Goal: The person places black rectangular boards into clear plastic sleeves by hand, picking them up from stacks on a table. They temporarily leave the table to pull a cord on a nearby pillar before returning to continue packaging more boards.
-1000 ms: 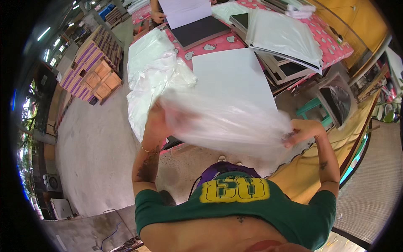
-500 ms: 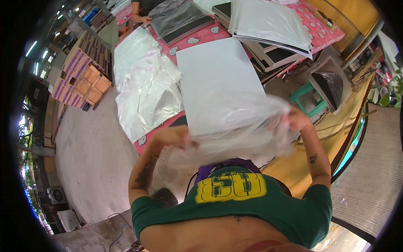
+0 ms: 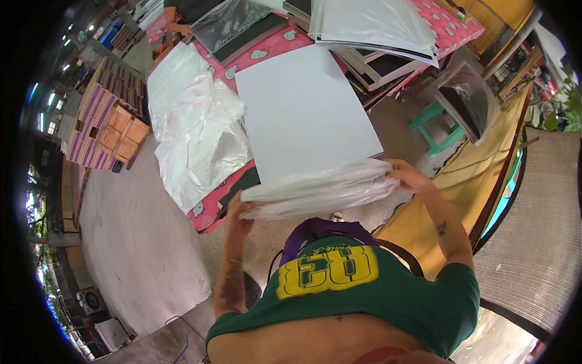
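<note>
Between my two hands stretches a clear plastic bag (image 3: 321,193), gathered into folds across the near edge of a large white sheet (image 3: 303,109). At its left end my left hand (image 3: 241,213) is closed on the plastic. The fingers of my right hand (image 3: 407,176) pinch the other end, by the sheet's near right corner. The sheet lies flat on a table with a pink patterned cover (image 3: 233,71). A heap of crumpled translucent plastic bags (image 3: 197,130) spreads along the sheet's left side. Part of a dark board (image 3: 242,185) shows at the sheet's near left.
Plastic-covered boards (image 3: 373,30) are stacked at the back right. Another person's hand (image 3: 183,29) is near a bagged dark panel (image 3: 239,27) at the far left. A green stool (image 3: 445,130) holding a wrapped panel stands right of the table. Stacked cartons (image 3: 106,112) stand on the left floor.
The plastic bag, earlier loose and blurred over the sheet's near part, is now drawn taut and bunched at its near edge. My left hand has moved lower and my right hand slightly left.
</note>
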`<action>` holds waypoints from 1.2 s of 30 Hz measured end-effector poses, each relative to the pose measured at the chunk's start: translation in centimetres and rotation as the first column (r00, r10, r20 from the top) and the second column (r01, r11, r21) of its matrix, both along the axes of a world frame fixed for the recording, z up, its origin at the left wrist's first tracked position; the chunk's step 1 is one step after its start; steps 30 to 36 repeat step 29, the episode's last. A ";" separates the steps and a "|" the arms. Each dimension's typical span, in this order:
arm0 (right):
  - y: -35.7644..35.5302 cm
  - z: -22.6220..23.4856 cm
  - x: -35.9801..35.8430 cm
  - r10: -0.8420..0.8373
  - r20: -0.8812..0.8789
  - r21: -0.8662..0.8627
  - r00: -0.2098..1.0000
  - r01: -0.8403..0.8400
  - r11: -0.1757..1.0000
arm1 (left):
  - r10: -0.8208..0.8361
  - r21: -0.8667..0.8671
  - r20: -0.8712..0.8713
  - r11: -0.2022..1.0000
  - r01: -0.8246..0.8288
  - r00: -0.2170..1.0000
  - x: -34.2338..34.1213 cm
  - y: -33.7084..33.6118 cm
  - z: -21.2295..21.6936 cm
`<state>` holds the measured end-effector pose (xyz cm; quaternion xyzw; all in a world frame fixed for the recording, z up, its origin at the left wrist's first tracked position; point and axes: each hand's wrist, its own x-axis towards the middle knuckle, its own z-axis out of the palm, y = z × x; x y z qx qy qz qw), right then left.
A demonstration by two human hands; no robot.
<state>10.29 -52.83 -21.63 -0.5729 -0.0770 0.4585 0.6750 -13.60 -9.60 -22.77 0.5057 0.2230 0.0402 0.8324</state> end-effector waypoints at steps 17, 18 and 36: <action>1.8 -0.5 -0.3 -0.311 0.567 0.043 0.763 0.350 0.936 | 0.179 0.404 -0.084 0.905 -0.131 0.980 1.8 -1.4 2.0; 0.8 2.1 -0.1 -0.302 0.383 0.102 0.873 0.285 0.953 | 0.134 0.195 0.057 0.970 -0.142 0.989 2.1 -1.0 5.2; 12.7 20.7 11.9 -0.549 0.081 0.744 0.832 0.317 0.589 | 0.267 -0.285 0.773 0.957 -0.062 0.575 17.7 10.4 22.1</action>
